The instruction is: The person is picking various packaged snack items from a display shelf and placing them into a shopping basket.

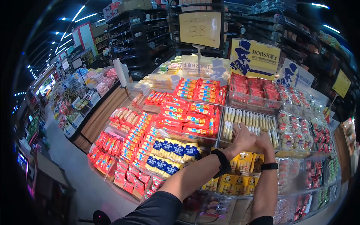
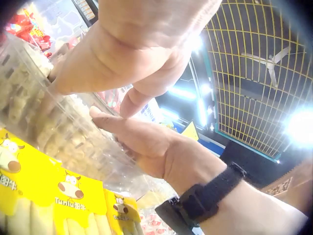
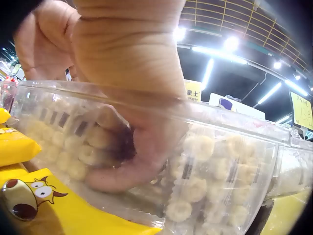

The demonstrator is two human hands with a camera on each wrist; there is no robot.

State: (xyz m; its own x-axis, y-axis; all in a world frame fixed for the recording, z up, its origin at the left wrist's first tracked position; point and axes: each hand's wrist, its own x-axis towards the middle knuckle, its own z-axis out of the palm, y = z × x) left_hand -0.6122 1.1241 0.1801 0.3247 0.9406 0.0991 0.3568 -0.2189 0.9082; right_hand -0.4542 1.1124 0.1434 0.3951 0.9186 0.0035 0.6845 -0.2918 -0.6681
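A clear bin (image 1: 278,147) holds rows of slim, clear-wrapped snacks (image 1: 258,120). Both hands are at this bin, side by side. My left hand (image 1: 243,139) reaches over the rows, and its fingers (image 2: 62,78) pass down behind the bin wall. The right hand (image 1: 263,141) dips in at the near side; through the clear wall its thumb (image 3: 115,180) shows bent beside ring-shaped pieces (image 3: 198,147) in wrappers. Other fingertips are hidden among the packs, so whether either hand grips one cannot be told.
Yellow cow-print packs (image 1: 240,183) lie just below the bin, blue-and-cream packs (image 1: 165,165) to the left. Red packs (image 1: 187,116) fill bins further left and behind. A yellow sign (image 1: 255,58) stands behind; clear-wrapped packs (image 1: 296,131) lie to the right.
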